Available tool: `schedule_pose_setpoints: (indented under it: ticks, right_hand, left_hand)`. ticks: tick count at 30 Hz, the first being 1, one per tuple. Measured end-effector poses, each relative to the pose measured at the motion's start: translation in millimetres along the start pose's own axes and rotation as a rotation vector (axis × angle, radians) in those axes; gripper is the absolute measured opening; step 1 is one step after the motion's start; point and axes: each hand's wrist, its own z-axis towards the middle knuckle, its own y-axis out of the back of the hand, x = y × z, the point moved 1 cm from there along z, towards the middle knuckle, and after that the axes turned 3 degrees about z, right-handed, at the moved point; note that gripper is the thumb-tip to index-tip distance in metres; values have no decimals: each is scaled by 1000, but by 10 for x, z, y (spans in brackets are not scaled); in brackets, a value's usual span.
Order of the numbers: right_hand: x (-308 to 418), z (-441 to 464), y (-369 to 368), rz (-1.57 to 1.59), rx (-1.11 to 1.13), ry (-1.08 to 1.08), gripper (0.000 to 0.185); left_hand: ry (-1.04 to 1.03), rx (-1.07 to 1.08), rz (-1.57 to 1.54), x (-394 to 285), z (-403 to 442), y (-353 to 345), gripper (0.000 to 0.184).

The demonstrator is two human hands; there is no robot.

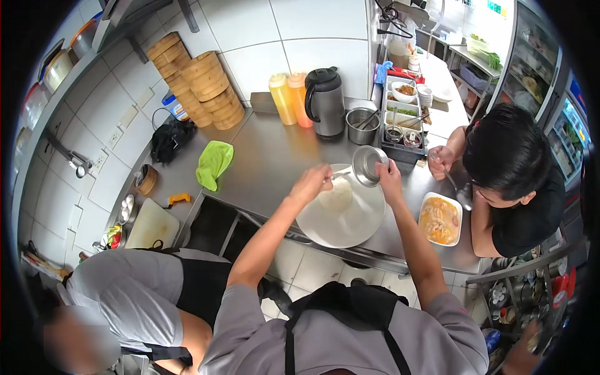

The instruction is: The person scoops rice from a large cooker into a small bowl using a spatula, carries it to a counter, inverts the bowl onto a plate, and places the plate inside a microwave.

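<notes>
My left hand (314,182) is closed over the left side of a wide, pale mixing bowl (362,219). A thin utensil seems to reach from its fingers towards the bowl's middle, but its kind is unclear. White flour-like powder (337,195) lies heaped in the bowl. My right hand (390,181) grips a small steel bowl (367,166) by its side, above the mixing bowl's back right edge. The steel bowl is tilted, with its opening turned partly up towards me.
A co-worker (525,181) at the right holds a spoon (464,197) near a white dish of orange soupy food (440,219). Behind are a steel pot (362,125), a dark jug (325,103), squeeze bottles (282,100) and bamboo steamers (212,94). A green cloth (214,164) lies left; another person (131,287) bends there.
</notes>
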Motion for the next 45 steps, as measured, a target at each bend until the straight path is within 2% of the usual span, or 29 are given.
schedule_pose_setpoints:
  ticks: [3,6,7,8,10,11,13,16,18,19,20,23,24,25,26,28,31,34,36,37,38,39,41,42,43,44,45]
  right_hand:
    - [5,8,-66,22,61,-108,29]
    - [-85,-47,-259,335,16,-119,34]
    - [-101,-68,-255,411,73,-222,38]
    - [-27,-111,-257,486,129,-326,41]
    - [-29,-135,-227,580,304,-485,43]
    - [-17,-141,-261,581,226,-513,43]
    - [41,-85,-437,582,76,-565,43]
    - [21,277,-673,390,150,-568,45]
    - [24,499,-984,213,99,-633,48]
    - [-3,559,-1147,141,150,-604,46]
    - [-103,593,-1292,53,189,-565,40]
    - [-413,765,-1691,-223,280,-423,29]
    - [-519,769,-1844,-362,297,-346,27]
    - [-641,815,-1990,-522,298,-267,27]
    - [-732,830,-2144,-684,292,-189,27]
    - [-906,918,-2290,-810,240,-149,32]
    - [-1449,1098,-2459,-793,165,-182,22]
    - [-856,896,-2250,-894,187,-11,21]
    - [-660,790,-2041,-812,111,68,19]
    - [-557,700,-1909,-768,97,182,18]
    - [-424,633,-1709,-583,216,200,20]
    - [-282,415,-1480,-550,155,344,20]
    - [-114,-123,-908,-588,215,523,22]
    - [-51,-394,-608,-604,242,614,24]
    - [229,-672,-371,-645,247,346,25]
    - [383,-947,-199,-536,115,244,25]
    - [73,-1084,69,-915,-39,759,24]
  left_hand:
    - [122,-63,-269,-80,173,109,12]
    - [186,-156,-441,-74,378,-48,14]
    - [200,-180,-481,-77,416,-105,16]
    - [188,-233,-280,-105,429,-122,22]
    - [64,-419,-125,-128,423,-140,24]
    - [3,-511,-46,-133,403,-148,25]
    - [148,-587,-93,-129,247,-4,26]
    - [373,-716,-141,90,-202,116,26]
    - [468,-754,-171,298,-612,35,30]
    - [511,-749,-208,369,-825,-43,34]
    - [463,-796,-335,518,-1025,-220,35]
    - [610,-644,-410,232,-1468,-334,41]
    - [650,-589,-561,446,-1662,-512,40]
    - [752,-473,-663,372,-1738,-521,38]
    - [761,-404,-714,423,-1821,-583,39]
    - [752,-320,-694,292,-1897,-614,38]
    - [766,-250,-716,246,-1933,-576,39]
    - [723,-162,-828,367,-1857,-720,41]
    - [713,-173,-923,434,-1806,-811,43]
    - [714,-200,-971,384,-1746,-815,45]
    - [776,-153,-907,311,-1688,-769,46]
    - [824,-128,-854,262,-1642,-733,47]
    - [760,-112,-1005,429,-1756,-844,50]
    - [789,-127,-959,459,-1733,-790,49]
    - [819,-134,-922,477,-1708,-712,48]
    - [825,-265,-900,439,-1697,-544,49]
    - [829,-381,-878,419,-1687,-404,51]
